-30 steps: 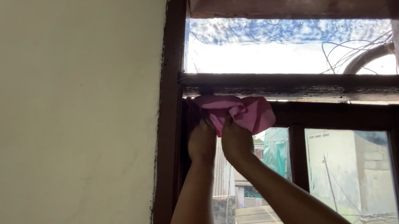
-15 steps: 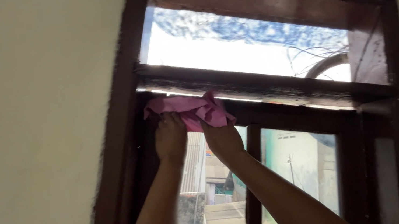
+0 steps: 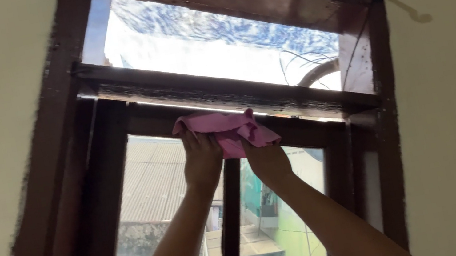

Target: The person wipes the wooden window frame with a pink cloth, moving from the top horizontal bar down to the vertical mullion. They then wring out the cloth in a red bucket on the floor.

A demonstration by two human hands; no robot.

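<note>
Both the left hand [image 3: 202,160] and right hand [image 3: 267,161] press a crumpled pink cloth [image 3: 227,131] up against the dark wooden window crossbar [image 3: 298,100], which runs left-right directly above them.

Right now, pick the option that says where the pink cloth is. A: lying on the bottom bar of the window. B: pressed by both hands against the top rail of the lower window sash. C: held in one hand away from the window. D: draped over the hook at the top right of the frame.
B: the pink cloth is bunched under the left hand and right hand, against the dark wooden rail just below the transom bar.
</note>
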